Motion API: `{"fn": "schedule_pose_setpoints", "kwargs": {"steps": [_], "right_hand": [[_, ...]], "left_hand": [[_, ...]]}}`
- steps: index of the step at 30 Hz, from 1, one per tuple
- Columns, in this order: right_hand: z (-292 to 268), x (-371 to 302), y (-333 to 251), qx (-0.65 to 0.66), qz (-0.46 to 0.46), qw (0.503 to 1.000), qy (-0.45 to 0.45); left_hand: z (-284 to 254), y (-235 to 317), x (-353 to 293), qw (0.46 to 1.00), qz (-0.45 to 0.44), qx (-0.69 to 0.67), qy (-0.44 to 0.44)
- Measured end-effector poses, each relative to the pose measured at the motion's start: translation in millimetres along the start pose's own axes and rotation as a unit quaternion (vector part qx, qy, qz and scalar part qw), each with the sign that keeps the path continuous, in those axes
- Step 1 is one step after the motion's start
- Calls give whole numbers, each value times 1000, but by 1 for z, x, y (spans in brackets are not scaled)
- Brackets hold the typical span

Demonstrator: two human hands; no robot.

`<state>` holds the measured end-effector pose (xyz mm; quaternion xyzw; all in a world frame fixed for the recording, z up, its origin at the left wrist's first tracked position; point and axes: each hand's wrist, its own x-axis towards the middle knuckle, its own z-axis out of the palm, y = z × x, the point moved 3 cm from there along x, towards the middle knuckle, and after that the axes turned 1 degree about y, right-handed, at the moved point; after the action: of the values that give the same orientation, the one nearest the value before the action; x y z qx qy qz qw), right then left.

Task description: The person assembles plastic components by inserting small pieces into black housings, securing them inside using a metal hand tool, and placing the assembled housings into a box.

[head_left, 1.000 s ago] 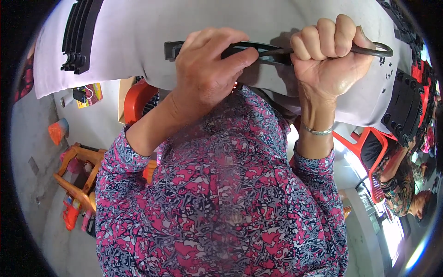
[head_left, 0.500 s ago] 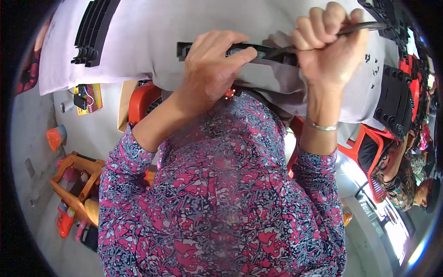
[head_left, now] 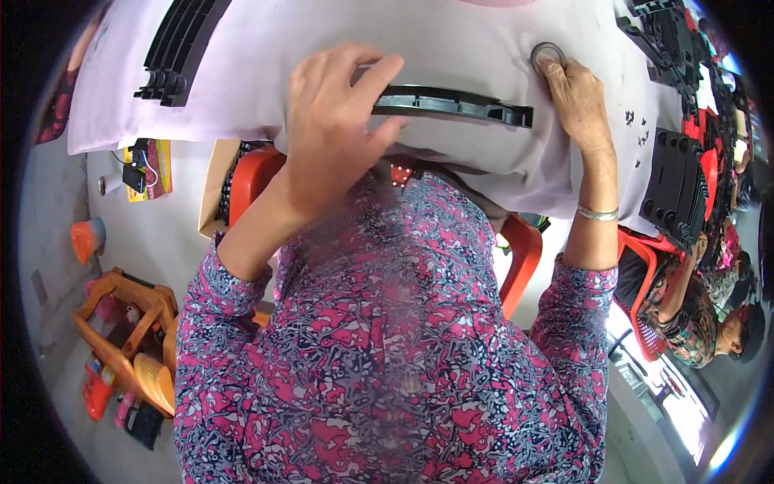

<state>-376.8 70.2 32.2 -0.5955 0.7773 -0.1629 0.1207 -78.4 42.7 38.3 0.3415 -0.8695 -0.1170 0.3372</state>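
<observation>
A black curved plastic strip (head_left: 451, 105), hollow with small cross ribs, lies across the near part of the table. My left hand (head_left: 334, 121) is over its left end, slightly blurred, thumb and forefinger spread apart; whether it touches the strip I cannot tell. To the right, beyond the strip, my right hand (head_left: 579, 101) is lowered at the cloth. Its fingertips close on a dark ring-shaped piece (head_left: 548, 48); the fingers hide part of it, so its kind is unclear.
The table has a pale cloth (head_left: 451, 48). A ribbed black part (head_left: 181, 48) lies at far left, stacked black parts (head_left: 677, 181) at right. Small black bits (head_left: 637, 133) are scattered near them. Beneath the edge are red chairs (head_left: 520, 262). A person (head_left: 685, 315) sits at right.
My right hand has swung from the strip's right end out to the right and down to the cloth with the dark piece. My left hand has loosened and shifted left, uncovering more strip.
</observation>
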Motion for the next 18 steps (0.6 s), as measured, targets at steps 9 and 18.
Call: {"fn": "schedule_pose_setpoints", "kwargs": {"steps": [9,18], "right_hand": [[-27,-36,-55,72,-40,986,145],[20,-78,-104,299,134,934,-144]], "left_hand": [[10,-12,-13,998,-10,-59,27],[13,-19,-15,993,-34,-113,12]]}}
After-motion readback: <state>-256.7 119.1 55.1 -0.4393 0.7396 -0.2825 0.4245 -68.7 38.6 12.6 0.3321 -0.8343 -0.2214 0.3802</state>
